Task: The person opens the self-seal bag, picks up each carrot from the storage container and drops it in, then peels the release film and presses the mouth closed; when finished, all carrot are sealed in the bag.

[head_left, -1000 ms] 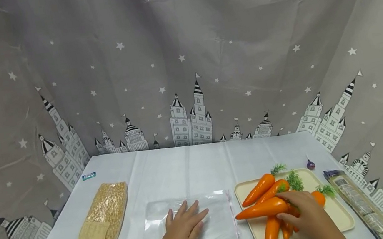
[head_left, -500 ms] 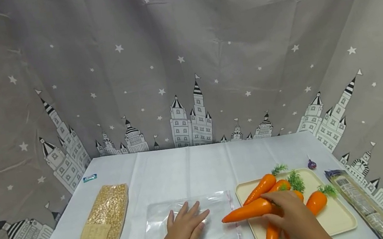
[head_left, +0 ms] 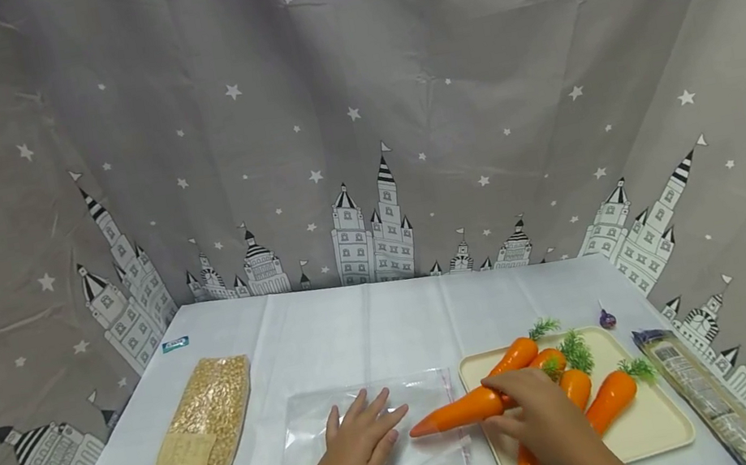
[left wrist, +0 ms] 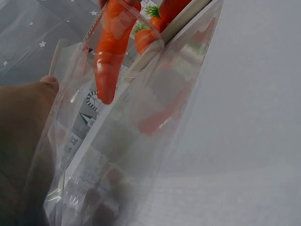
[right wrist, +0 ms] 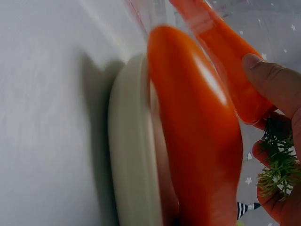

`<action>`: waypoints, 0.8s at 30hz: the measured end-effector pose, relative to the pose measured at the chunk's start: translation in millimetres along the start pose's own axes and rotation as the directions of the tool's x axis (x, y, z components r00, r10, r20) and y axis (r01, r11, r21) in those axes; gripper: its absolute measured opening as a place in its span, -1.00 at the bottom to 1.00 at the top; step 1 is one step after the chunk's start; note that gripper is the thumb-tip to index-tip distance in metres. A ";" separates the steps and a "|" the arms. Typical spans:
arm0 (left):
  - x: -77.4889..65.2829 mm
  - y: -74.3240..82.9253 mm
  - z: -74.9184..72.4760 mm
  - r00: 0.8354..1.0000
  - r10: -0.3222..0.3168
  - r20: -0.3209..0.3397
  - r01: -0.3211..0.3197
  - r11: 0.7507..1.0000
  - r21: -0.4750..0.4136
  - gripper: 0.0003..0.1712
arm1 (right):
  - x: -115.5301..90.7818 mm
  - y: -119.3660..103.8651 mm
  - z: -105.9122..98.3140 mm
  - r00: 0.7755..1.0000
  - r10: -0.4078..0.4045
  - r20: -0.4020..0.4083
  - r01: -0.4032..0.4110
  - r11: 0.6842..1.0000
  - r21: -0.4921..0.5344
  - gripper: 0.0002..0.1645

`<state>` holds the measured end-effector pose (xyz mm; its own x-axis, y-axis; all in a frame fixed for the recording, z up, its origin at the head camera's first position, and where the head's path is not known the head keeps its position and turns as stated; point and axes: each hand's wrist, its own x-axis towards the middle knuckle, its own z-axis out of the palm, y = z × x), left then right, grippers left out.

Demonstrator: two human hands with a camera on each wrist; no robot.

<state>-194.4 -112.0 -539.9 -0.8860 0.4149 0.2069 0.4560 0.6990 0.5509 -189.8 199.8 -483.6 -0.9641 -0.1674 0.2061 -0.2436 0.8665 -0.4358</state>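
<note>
My left hand (head_left: 360, 455) lies with fingers spread on a clear plastic bag (head_left: 306, 433) in the middle of the table. In the left wrist view its thumb (left wrist: 49, 82) is at the film's edge, and the bag's mouth gapes. My right hand (head_left: 542, 411) grips a carrot (head_left: 457, 413) by its thick end, with green leaves (right wrist: 280, 165) under the palm. The carrot points left, its tip inside the bag's mouth, under the film. Beneath the right hand is a cream tray (head_left: 655, 436) of more carrots (head_left: 612, 400), partly hidden by that hand.
A bag of yellow kernels (head_left: 206, 429) lies at the left, with a small blue-green packet (head_left: 175, 344) behind it. Right of the tray are a long clear package (head_left: 704, 395) and a small purple object (head_left: 606, 319). A grey curtain (head_left: 345, 64) hangs behind the table.
My right hand has moved left with the carrot, from over the tray to the bag's mouth. More of the other carrots shows in the tray. The left hand has stayed in place.
</note>
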 end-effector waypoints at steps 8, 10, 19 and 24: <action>0.7 -2.3 0.9 1.000 0.001 -0.007 -0.001 1.000 0.009 -0.53 | 7.0 -8.7 10.2 0.997 -0.062 0.054 0.061 0.998 0.009 -0.40; 0.7 -3.0 1.1 1.000 0.000 -0.007 0.000 1.000 0.010 -0.53 | 8.0 -10.9 12.7 0.995 -0.072 0.068 0.071 0.997 0.005 -0.40; 0.3 -3.4 -0.6 1.000 0.006 -0.016 -0.006 1.000 -0.001 -0.54 | 13.8 -20.8 22.2 0.985 -0.127 0.114 0.126 0.992 0.011 -0.36; -1.0 -2.2 -1.3 0.999 0.021 -0.026 -0.021 1.000 -0.008 -0.55 | 15.5 -24.1 25.7 0.981 -0.112 0.159 0.108 0.994 0.034 -0.31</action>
<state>-194.7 -114.7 -540.3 -0.8782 0.4140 0.2394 0.4739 0.6856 0.5526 -201.6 164.2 -492.5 -0.9351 -0.3362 0.1122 -0.3500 0.8266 -0.4408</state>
